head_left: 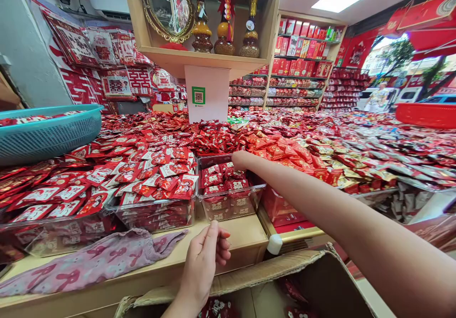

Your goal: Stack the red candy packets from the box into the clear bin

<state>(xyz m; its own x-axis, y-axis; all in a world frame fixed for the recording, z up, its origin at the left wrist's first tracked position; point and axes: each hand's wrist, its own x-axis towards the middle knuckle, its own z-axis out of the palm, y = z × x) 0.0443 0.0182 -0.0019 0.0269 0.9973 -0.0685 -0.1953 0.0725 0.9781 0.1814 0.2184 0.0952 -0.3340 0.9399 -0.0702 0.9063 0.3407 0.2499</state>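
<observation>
My right hand (241,160) reaches to the back right of a clear plastic bin (231,195) that holds dark red packets (213,178) with white print, laid in rows. Its fingers point away and down, hidden behind the wrist, so whatever they touch or hold does not show. Nearer to me, my left hand (206,251) hovers above the edge of a cardboard box (270,273). Its fingers are curled and the thumb points up; nothing shows in them. Dark red packets (217,307) of a similar look lie inside the box.
To the left stand bins heaped with red-and-white packets (156,175); a pink patterned cloth (96,261) lies before them. A teal basket (50,132) rests at far left, a red basket (427,115) at far right. Above the counter hangs a wooden shelf (206,60) with bottles and a mirror.
</observation>
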